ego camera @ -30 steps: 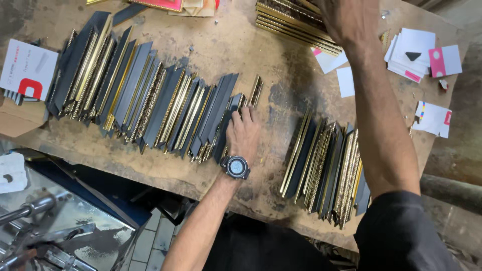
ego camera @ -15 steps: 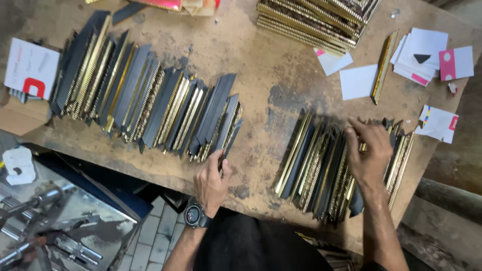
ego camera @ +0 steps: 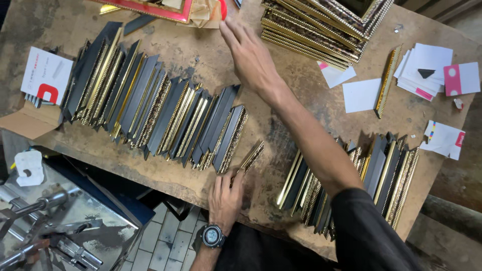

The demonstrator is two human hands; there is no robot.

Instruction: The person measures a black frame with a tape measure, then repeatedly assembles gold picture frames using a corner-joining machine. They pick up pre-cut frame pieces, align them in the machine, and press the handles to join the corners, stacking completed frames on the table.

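Worn wooden bench [ego camera: 281, 130], scuffed and stained. Far edge: stack of assembled gold-beaded frames [ego camera: 321, 25]; beside it a red-edged frame [ego camera: 150, 7], partly out of view. Right side: loose white cards [ego camera: 361, 94], a pile of white cards with a pink one [ego camera: 461, 79], one more card [ego camera: 444, 139] near the edge. Left end: white card with red mark [ego camera: 46, 75] on brown cardboard [ego camera: 22, 124]. Below the bench: metal machine parts [ego camera: 45, 226], tiled floor [ego camera: 165, 236].

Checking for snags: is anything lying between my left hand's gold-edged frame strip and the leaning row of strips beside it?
Nothing visible does. The left hand touches the gold-edged frame strip, and only bare worn wooden tabletop separates it from the leaning row of black-and-gold strips.
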